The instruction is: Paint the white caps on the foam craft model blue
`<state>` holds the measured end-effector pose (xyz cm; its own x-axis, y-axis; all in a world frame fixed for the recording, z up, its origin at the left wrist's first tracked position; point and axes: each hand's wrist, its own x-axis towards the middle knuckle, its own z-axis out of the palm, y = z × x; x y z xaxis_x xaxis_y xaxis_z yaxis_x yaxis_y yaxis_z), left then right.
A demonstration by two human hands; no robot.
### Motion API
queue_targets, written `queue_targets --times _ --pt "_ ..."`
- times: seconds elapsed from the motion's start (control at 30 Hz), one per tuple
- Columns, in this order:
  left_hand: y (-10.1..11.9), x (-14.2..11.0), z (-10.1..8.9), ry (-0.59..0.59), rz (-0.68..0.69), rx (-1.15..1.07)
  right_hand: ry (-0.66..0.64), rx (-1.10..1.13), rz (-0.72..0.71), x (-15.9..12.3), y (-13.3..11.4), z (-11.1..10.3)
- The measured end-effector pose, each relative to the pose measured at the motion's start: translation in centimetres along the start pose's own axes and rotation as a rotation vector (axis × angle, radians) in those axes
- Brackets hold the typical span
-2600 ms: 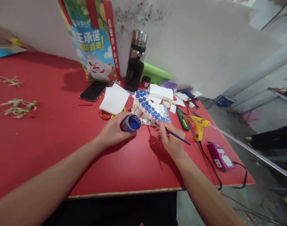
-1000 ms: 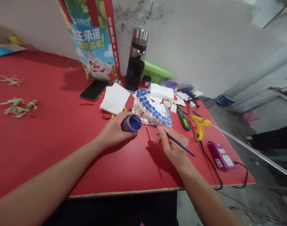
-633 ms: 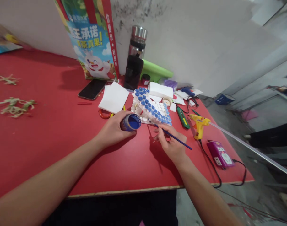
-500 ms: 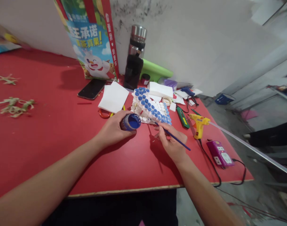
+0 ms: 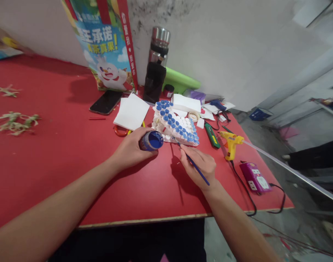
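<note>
My left hand (image 5: 133, 147) is wrapped round a small jar of blue paint (image 5: 153, 141), its open mouth tilted towards me. Between the fingers of my right hand (image 5: 198, 163) is a slim blue paintbrush (image 5: 197, 168), handle pointing down towards the wrist. The brush tip meets the near edge of a white craft piece (image 5: 168, 138) covered in small round knobs. Many knobs along its top and right side are blue; others are white. Just left of the piece lie white paper sheets (image 5: 131, 111), partly over scissors with red and yellow handles (image 5: 121, 131).
Behind stand a steel bottle (image 5: 159, 43), a black phone-like object (image 5: 155, 82) and a printed bag (image 5: 109, 47). A phone (image 5: 106, 102) lies left. To the right are a green cutter (image 5: 211, 135), a yellow glue gun (image 5: 230, 143) and a purple power strip (image 5: 255, 177) with cables.
My right hand has turned slightly, so the brush handle stands steeper and its end has swung down and left. The jar in my left hand has stayed in place.
</note>
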<state>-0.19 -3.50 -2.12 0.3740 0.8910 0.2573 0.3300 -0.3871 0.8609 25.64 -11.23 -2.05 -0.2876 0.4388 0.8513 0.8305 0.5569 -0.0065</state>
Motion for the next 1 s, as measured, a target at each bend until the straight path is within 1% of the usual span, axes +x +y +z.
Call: queue_targets --times 0.3,0.53,0.73,1.0 --pt "0.06 0.04 0.13 0.007 0.019 -0.012 -0.017 -0.011 -0.025 -0.47 0.26 0.28" --pt "-0.13 -0.08 0.03 0.006 0.027 -0.017 -0.031 -0.007 -0.035 -0.26 0.20 0.19" --pt "-0.17 -0.04 0.09 0.007 0.034 0.004 -0.067 -0.028 -0.059 -0.26 0.13 0.00" --pt "-0.05 0.05 0.08 0.007 0.014 0.012 -0.064 -0.062 -0.068 -0.19 0.03 -0.04"
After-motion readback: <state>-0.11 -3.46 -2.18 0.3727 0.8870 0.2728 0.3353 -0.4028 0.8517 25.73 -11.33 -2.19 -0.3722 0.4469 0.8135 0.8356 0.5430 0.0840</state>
